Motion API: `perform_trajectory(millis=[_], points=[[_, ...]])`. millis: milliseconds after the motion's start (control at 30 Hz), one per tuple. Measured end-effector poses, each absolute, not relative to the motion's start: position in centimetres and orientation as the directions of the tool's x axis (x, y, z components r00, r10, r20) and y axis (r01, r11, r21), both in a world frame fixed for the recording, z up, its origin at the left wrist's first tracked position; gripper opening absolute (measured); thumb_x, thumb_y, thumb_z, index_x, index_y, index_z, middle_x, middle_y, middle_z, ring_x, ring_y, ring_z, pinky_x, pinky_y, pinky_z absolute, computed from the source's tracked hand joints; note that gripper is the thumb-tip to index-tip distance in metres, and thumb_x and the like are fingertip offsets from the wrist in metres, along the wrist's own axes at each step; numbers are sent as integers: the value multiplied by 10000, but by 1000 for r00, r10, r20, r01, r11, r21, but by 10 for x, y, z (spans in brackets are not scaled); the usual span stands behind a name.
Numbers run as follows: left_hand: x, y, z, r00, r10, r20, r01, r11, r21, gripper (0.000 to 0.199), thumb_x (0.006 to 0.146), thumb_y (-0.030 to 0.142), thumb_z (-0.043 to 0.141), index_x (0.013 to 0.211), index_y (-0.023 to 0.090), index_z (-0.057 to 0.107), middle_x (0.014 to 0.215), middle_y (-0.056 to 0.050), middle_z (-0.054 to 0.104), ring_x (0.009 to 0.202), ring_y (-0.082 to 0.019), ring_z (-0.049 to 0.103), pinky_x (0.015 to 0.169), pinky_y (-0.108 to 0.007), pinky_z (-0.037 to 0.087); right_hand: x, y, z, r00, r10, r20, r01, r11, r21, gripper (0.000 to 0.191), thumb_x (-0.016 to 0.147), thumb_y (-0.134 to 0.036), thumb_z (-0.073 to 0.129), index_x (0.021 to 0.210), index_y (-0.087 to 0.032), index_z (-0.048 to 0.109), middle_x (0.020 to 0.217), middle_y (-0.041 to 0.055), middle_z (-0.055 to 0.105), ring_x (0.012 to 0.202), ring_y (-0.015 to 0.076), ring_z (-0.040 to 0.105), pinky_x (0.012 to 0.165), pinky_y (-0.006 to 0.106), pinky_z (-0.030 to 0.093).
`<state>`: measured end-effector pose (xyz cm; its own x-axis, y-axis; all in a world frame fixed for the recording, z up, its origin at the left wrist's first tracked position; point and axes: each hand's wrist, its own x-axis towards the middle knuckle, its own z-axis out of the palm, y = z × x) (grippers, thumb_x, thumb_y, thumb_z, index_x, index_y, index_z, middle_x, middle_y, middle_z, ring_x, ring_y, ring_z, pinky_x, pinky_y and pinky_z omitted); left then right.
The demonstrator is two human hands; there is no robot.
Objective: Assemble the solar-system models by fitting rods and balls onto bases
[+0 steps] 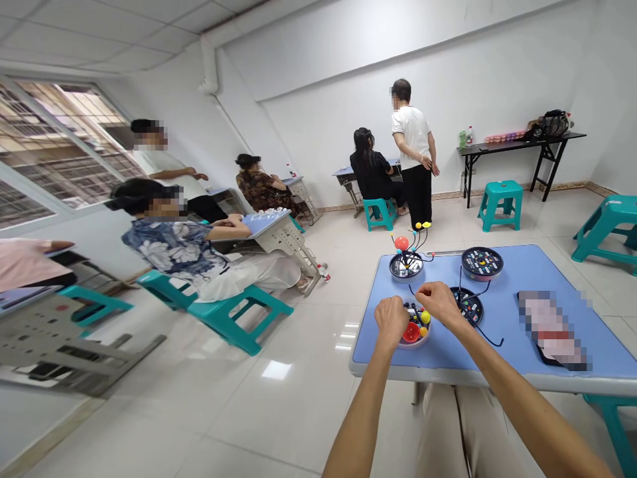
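My left hand (391, 322) rests fingers-down over a round dish (414, 337) holding a red cup piece and a yellow ball, and the fingers hide part of the dish. My right hand (438, 303) hangs just to the right, fingertips pinched together above a black round dish (468, 308). A thin black wire (490, 339) trails from that dish across the blue table (517, 292). Whatever my fingers touch is hidden. Farther off stand a dark dish (406, 266) with a red ball on a wire and a black dish (482, 263).
A blurred flat object (551, 330) lies at the table's right side. My knees sit below the near edge. Several people sit at desks on teal stools to the left and back, and a standing person (415, 149) is at the back. A black side table (517, 147) stands against the wall.
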<state>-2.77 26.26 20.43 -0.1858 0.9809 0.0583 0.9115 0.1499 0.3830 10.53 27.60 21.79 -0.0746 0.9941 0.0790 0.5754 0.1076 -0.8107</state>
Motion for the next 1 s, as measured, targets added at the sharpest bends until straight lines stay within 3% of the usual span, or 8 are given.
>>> perform_trajectory(millis=[233, 400, 567, 700, 733, 867, 1000], points=[[-51, 264, 202, -246, 958, 149, 664, 54, 746, 174, 778, 309, 598, 672, 195, 674, 696, -46, 722, 674, -187, 653, 643, -267, 447, 110, 276, 217, -49, 996, 80, 549, 94, -831, 190, 703, -198, 516, 573, -173, 652, 565, 13, 596, 581, 137, 507, 531, 233, 299], [-55, 262, 198, -270, 952, 143, 472, 2, 882, 217, 797, 371, 543, 722, 178, 608, 702, -36, 704, 553, -152, 636, 582, -255, 471, 105, 277, 213, -68, 995, 66, 521, 92, -848, 186, 695, -209, 513, 553, -172, 628, 536, -3, 561, 561, 130, 496, 518, 225, 302], [-51, 259, 195, -235, 967, 98, 409, 7, 913, 215, 811, 385, 551, 736, 185, 573, 665, -29, 693, 509, -147, 615, 514, -239, 443, 100, 278, 210, -90, 994, 62, 503, 99, -859, 196, 702, -228, 506, 554, -171, 621, 525, -17, 538, 563, 125, 496, 509, 214, 309], [-45, 256, 197, -254, 961, 110, 490, 30, 871, 86, 773, 221, 620, 695, 190, 603, 623, -19, 648, 643, -179, 637, 637, -265, 447, 99, 279, 210, -88, 994, 61, 520, 98, -848, 200, 698, -232, 509, 549, -168, 627, 512, -13, 528, 556, 131, 492, 503, 218, 302], [-43, 256, 199, -271, 955, 124, 510, 33, 860, 35, 754, 174, 631, 723, 189, 623, 669, -31, 657, 720, -195, 647, 690, -279, 445, 99, 280, 210, -86, 994, 61, 526, 97, -845, 199, 696, -229, 509, 556, -167, 636, 518, -9, 541, 557, 133, 498, 504, 219, 302], [-33, 252, 203, -285, 943, 173, 524, 3, 852, 161, 743, 100, 622, 861, 197, 673, 956, -72, 664, 924, -218, 631, 826, -307, 421, 100, 280, 210, -78, 995, 62, 548, 95, -831, 204, 694, -220, 512, 590, -162, 678, 551, 8, 597, 571, 137, 517, 518, 220, 314], [-29, 251, 202, -227, 957, 178, 428, -66, 901, 88, 798, 183, 595, 762, 196, 674, 845, -43, 660, 828, -179, 618, 776, -278, 452, 100, 278, 211, -98, 993, 62, 560, 107, -822, 229, 713, -238, 507, 606, -163, 694, 551, 4, 596, 563, 131, 506, 506, 219, 306]])
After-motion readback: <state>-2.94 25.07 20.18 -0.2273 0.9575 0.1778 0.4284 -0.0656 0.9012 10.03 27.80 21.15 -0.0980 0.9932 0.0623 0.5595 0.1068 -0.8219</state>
